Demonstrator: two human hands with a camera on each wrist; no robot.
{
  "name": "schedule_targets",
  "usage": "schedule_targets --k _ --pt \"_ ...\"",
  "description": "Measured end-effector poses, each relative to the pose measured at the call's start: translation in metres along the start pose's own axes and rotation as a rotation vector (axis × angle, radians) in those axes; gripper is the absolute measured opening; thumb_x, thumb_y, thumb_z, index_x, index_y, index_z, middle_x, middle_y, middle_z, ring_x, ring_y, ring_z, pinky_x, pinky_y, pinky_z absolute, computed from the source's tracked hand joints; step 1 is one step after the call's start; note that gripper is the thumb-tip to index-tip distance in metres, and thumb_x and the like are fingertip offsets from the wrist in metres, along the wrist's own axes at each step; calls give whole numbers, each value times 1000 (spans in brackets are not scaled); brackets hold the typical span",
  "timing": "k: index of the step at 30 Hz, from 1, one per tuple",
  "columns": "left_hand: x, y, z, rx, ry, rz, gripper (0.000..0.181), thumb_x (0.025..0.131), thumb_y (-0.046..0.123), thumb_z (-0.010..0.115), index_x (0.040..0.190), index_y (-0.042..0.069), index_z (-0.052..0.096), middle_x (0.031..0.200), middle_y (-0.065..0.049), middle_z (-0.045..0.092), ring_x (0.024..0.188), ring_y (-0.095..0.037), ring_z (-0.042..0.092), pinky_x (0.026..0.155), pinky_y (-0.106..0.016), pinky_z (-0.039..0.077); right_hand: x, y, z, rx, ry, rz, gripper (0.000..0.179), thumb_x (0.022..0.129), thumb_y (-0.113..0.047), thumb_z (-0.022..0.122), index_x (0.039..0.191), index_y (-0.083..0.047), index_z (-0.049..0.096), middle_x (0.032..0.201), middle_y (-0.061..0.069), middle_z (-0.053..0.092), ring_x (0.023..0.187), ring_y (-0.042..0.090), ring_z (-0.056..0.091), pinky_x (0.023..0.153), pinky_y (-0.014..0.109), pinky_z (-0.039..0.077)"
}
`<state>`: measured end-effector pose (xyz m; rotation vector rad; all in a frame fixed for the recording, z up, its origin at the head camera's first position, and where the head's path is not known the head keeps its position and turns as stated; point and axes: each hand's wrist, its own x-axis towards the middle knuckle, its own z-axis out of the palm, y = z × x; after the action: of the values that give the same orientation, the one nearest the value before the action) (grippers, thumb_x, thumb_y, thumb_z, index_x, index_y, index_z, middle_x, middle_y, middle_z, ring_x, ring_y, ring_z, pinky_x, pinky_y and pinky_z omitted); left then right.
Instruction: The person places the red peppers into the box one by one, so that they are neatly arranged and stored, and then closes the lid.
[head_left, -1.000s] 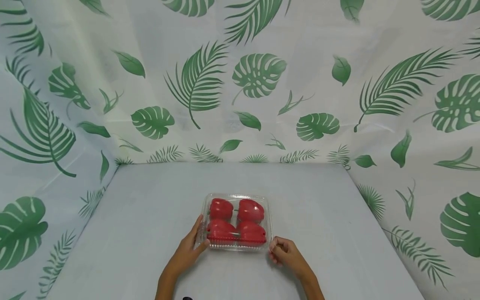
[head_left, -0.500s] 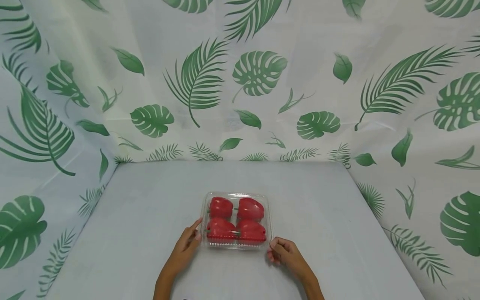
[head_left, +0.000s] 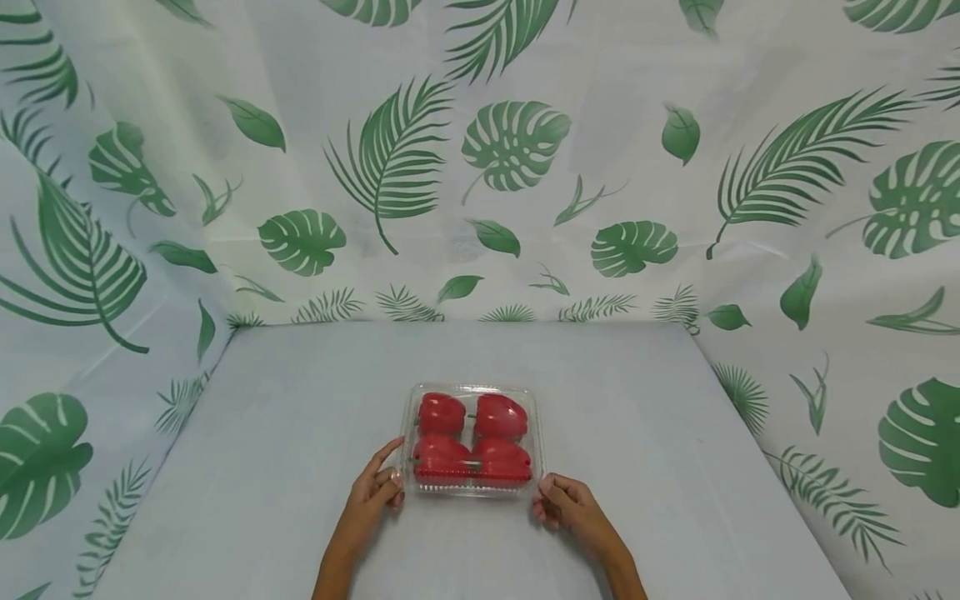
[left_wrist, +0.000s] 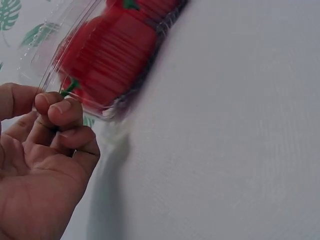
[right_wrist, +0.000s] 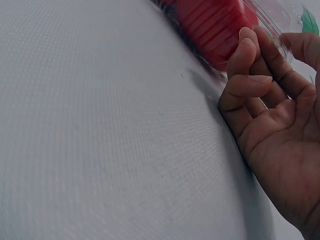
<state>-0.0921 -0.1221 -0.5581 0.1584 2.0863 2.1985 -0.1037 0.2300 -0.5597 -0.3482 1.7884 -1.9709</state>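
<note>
A clear plastic clamshell container (head_left: 472,490) sits in the middle of the table, its lid over several red bell peppers (head_left: 501,417) with green stems. At the container's near left corner, my left hand (head_left: 365,504) pinches the rim between thumb and curled fingers, while the index finger reaches along the left side. My right hand (head_left: 573,510) pinches the rim at the near right corner, the other fingers curled below. In the left wrist view, a ribbed side of the container (left_wrist: 150,50) shows close beyond the fingertips. The right wrist view has the thumb and index finger at the rim.
A white cloth-like surface covers the table (head_left: 675,467). White sheets with green leaf prints form a back wall (head_left: 555,275) and side walls at left and right.
My left hand has drawn its thumb back off the container's front left part and now pinches the rim at the corner. My right hand and the container have hardly moved.
</note>
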Motion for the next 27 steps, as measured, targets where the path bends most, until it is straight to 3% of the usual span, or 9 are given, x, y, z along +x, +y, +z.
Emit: schedule_targets --k 4,12,16,20,24,27 --pt "1 1 1 -43 41 -56 58 92 -4 47 147 16 40 68 -2 49 60 -7 47 55 -24 45 1 1 1 -2 6 -4 24 105 -21 44 93 -3 54 83 -3 63 71 5 57 57 17 45" --pt "-2 2 4 -62 64 -95 60 91 -5 44 146 19 39 68 -1 52 61 -9 49 59 -23 48 0 3 1 -28 15 4 27 105 -22 42 93 -3 56 83 -3 64 72 5 57 57 17 46" --pt "-2 6 1 -54 32 -100 59 94 -1 45 148 21 37 72 -2 54 66 -10 53 65 -26 52 2 2 1 -37 24 3 27 105 -24 43 93 -4 56 82 -2 63 71 7 57 57 17 45" --pt "0 8 -5 -8 -28 -99 56 99 8 47 151 24 32 76 -3 56 72 -11 56 73 -28 54 4 -1 1 -34 40 -17 31 105 -21 44 95 7 53 83 -1 63 71 7 57 56 18 44" --pt "0 8 -13 38 -32 -89 55 102 17 50 153 21 29 81 -5 56 75 -11 56 72 -27 54 1 -6 1 -56 124 38 37 105 -27 44 102 9 52 86 1 63 71 7 56 54 16 43" --pt "0 10 -21 112 17 -44 52 103 18 50 151 12 32 88 -10 55 76 -12 55 67 -26 52 -1 -11 0 -112 255 89 43 105 -35 43 106 6 56 86 5 62 69 8 55 51 17 42"
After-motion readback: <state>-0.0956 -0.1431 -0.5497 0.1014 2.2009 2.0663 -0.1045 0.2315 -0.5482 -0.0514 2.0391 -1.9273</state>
